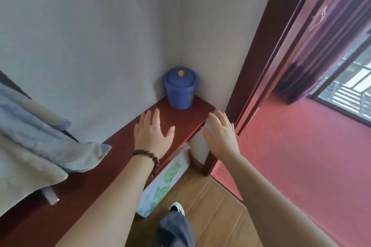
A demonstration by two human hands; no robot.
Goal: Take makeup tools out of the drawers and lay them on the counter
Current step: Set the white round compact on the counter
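Note:
My left hand (153,133) is held flat with fingers spread above the dark red wooden counter (186,120), a beaded bracelet on its wrist. My right hand (219,132) is also spread flat, past the counter's right end and in front of the white wall. Neither hand holds anything. No drawer and no makeup tool shows in this view.
A blue lidded bucket (180,88) with a yellow knob stands in the counter's far corner. A grey-white blanket (38,146) drapes over the counter's left part. A printed box (162,184) lies under the counter on the wood floor. A dark door frame (259,62), red wall and window are on the right.

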